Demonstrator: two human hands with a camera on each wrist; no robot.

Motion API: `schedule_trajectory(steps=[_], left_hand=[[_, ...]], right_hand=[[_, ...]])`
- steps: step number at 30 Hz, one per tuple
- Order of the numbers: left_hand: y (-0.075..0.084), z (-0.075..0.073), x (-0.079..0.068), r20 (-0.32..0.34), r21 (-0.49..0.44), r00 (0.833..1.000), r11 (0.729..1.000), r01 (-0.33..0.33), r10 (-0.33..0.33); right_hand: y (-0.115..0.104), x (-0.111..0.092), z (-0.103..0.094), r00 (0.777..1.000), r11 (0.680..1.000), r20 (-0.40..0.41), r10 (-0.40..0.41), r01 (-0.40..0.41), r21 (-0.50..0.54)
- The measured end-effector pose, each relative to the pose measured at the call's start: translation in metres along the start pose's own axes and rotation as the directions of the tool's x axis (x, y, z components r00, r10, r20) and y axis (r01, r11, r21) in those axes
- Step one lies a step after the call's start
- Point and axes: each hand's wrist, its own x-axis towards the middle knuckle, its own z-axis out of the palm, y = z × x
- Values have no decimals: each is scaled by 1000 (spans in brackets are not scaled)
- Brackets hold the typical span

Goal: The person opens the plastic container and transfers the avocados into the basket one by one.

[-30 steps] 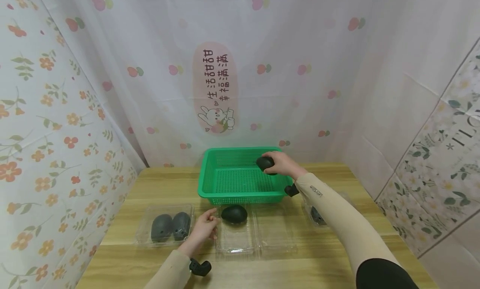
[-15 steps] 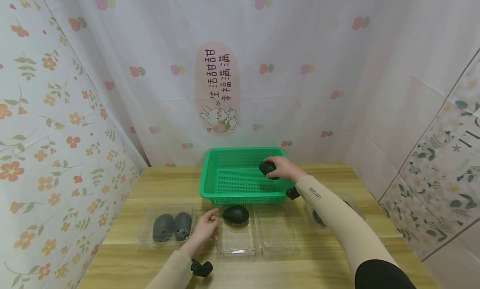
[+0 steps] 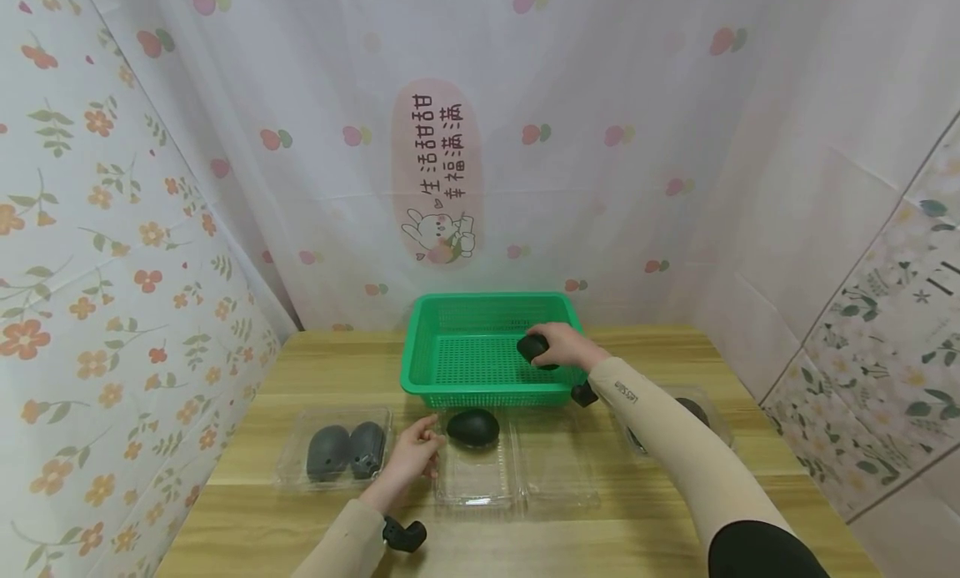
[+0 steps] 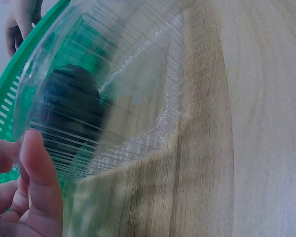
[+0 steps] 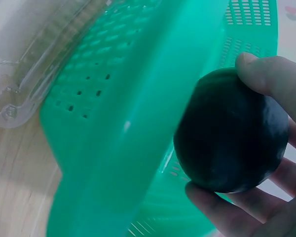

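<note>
My right hand (image 3: 566, 344) holds a dark, smooth avocado (image 5: 227, 133) inside the right end of the green plastic basket (image 3: 480, 389). Thumb and fingers curl round it, with the basket's floor behind. In front of the basket lies an unfolded clear plastic clamshell box (image 3: 474, 488), its lid (image 3: 558, 469) spread to the right. Another dark avocado (image 3: 474, 428) rests in the box's far end. At the box's left edge is my left hand (image 3: 414, 453); the left wrist view shows thumb and a finger pinching the rim.
On the left stands a closed clear box (image 3: 296, 469) with two dark avocados (image 3: 327, 453) in it. A similar box (image 3: 720, 419) with dark contents is partly hidden by my right forearm. A patterned curtain (image 3: 600, 186) hangs behind the wooden table (image 3: 360, 361).
My right hand has sunk a little lower into the basket, still holding the avocado. The left hand and the unfolded box have stayed in place.
</note>
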Motion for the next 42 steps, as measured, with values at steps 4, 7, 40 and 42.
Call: schedule_trajectory(steps=[4,7,40,42], left_hand=[[-1,0,1,3,-3,1000,1000,2,-2],[-1,0,2,3,-7,1000,1000,-1,1],[-5,0,4,-6,6,1000,1000,-7,7],[-3,-1,3,-6,7,1000,1000,-13,13]], right_hand=[[-1,-2,2,1000,1000,13,-3,3,-4],[-2,-3,3,1000,1000,30,2,-1,-14],[2,-4,21,988,996,149,29,-16,-86],[3,-3,22,988,995,152,21,-6,-97]])
